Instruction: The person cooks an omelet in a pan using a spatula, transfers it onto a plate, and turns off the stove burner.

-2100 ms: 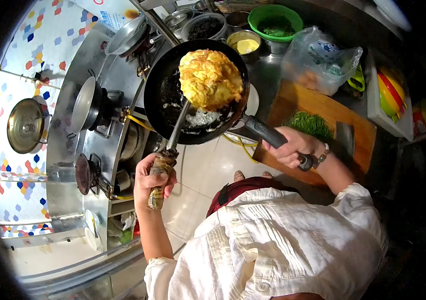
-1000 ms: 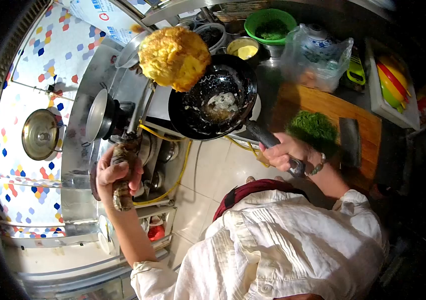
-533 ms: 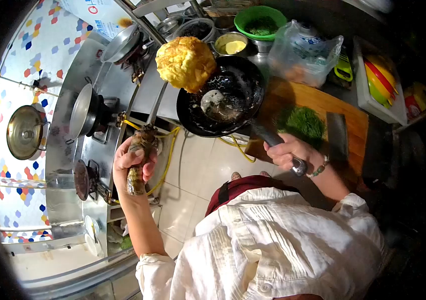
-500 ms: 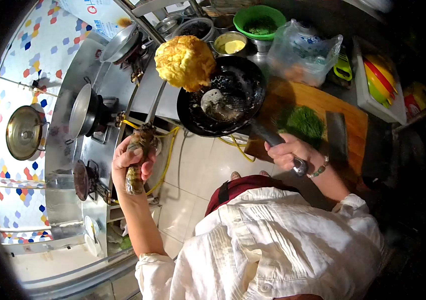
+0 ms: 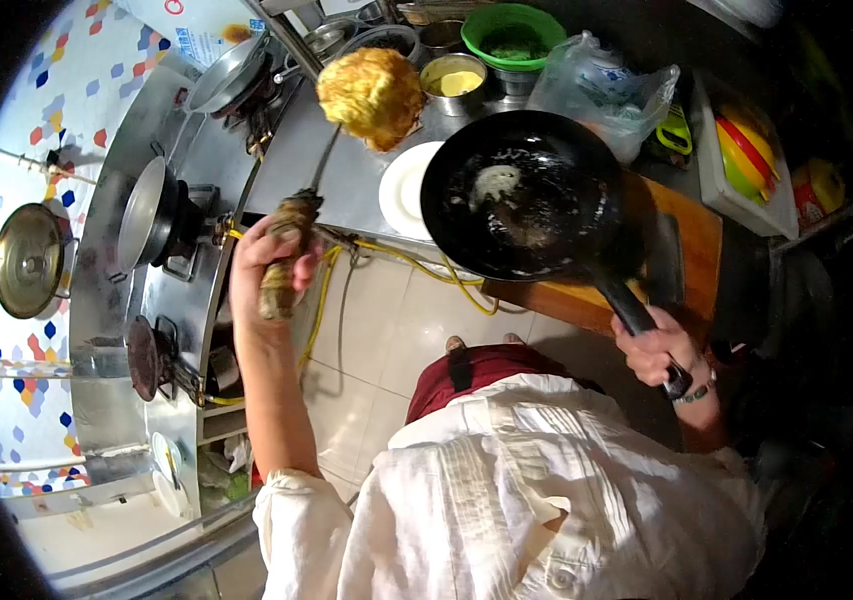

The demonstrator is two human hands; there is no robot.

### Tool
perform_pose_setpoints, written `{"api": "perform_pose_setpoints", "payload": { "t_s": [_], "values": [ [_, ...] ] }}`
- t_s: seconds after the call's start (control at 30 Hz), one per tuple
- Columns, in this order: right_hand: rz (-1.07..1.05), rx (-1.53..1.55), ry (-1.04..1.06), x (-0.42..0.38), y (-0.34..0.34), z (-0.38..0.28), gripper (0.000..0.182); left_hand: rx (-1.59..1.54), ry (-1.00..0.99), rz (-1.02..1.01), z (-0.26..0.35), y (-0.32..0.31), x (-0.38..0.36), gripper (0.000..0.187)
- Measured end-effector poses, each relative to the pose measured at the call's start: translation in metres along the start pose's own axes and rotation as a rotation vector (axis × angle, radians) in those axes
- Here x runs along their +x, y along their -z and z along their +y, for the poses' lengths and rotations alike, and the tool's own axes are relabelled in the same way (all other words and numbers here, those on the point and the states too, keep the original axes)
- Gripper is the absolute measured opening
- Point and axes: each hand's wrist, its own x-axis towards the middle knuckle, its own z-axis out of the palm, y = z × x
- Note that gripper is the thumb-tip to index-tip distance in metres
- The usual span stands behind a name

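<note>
My left hand (image 5: 275,262) is wrapped round the cloth-wrapped handle of a long metal utensil (image 5: 325,160). At the utensil's far end sits a golden fried piece of food (image 5: 371,97), raised above the metal counter. My right hand (image 5: 661,345) grips the black handle of a wok (image 5: 537,215), which is tilted toward me and holds only a pale residue and oily sheen. A white plate (image 5: 406,195) lies on the counter, partly hidden by the wok's left rim. The wok also covers part of the wooden board (image 5: 697,225).
Behind the wok are a bowl of yellow mixture (image 5: 454,83), a green bowl (image 5: 515,40) and a plastic bag (image 5: 602,95). A white bin (image 5: 742,155) stands at the right. Burners with pans (image 5: 147,215) line the left. A yellow hose (image 5: 402,255) hangs below the counter edge.
The wok has moved right and toward me, away from beneath the food, and now hides the green herbs on the board. The white plate has come into view. The food has shifted slightly up.
</note>
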Motion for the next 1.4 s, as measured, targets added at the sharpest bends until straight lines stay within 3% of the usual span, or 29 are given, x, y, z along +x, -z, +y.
{"api": "perform_pose_setpoints", "payload": {
  "t_s": [0.23, 0.3, 0.33, 0.43, 0.53, 0.63, 0.73, 0.77, 0.83, 0.9, 1.03, 1.13, 1.33, 1.37, 1.4],
  "values": [
    [0.119, 0.0, 0.045, -0.054, -0.013, 0.014, 0.041, -0.007, 0.157, -0.003, -0.072, -0.006, 0.026, 0.027],
    [0.075, -0.059, 0.04, -0.069, 0.017, 0.02, 0.038, 0.003, 0.193, 0.006, -0.081, -0.013, 0.023, 0.027],
    [-0.085, 0.092, -0.031, -0.07, 0.031, 0.021, 0.036, -0.003, 0.196, 0.004, -0.084, -0.017, 0.02, 0.027],
    [-0.193, 0.326, -0.109, -0.078, 0.031, 0.027, 0.033, -0.157, 0.231, 0.011, -0.099, -0.018, 0.019, 0.028],
    [-0.048, 0.289, -0.027, -0.084, 0.024, 0.032, 0.033, -0.269, 0.35, 0.021, -0.131, -0.001, 0.03, 0.025],
    [0.115, 0.182, 0.052, -0.084, 0.02, 0.034, 0.033, -0.071, 0.275, 0.084, -0.157, 0.004, 0.038, 0.02],
    [-0.171, 0.3, -0.021, -0.077, 0.032, 0.037, 0.03, -0.061, 0.327, 0.089, -0.173, 0.02, 0.04, 0.02],
    [-0.122, 0.33, -0.002, -0.078, 0.029, 0.037, 0.029, -0.025, 0.361, 0.084, -0.177, 0.022, 0.041, 0.02],
    [-0.07, 0.362, 0.016, -0.077, 0.013, 0.037, 0.028, -0.001, 0.365, 0.043, -0.169, 0.025, 0.041, 0.016],
    [0.133, 0.034, 0.116, -0.077, -0.002, 0.034, 0.032, 0.066, 0.437, 0.067, -0.153, 0.02, 0.042, 0.016],
    [0.053, 0.16, 0.13, -0.074, 0.007, 0.039, 0.036, 0.121, 0.44, 0.063, -0.131, 0.021, 0.046, 0.015],
    [0.061, 0.078, 0.225, -0.073, -0.003, 0.04, 0.039, 0.14, 0.479, 0.059, -0.117, 0.018, 0.046, 0.017],
    [0.112, -0.009, 0.151, -0.07, -0.007, 0.033, 0.037, 0.149, 0.639, 0.087, -0.087, 0.009, 0.079, 0.021],
    [0.11, -0.002, 0.151, -0.071, -0.006, 0.034, 0.037, 0.111, 0.67, 0.012, -0.095, 0.024, 0.089, 0.023],
    [0.091, -0.025, 0.145, -0.071, -0.002, 0.033, 0.038, 0.148, 0.645, 0.079, -0.091, 0.02, 0.081, 0.023]
  ]
}}
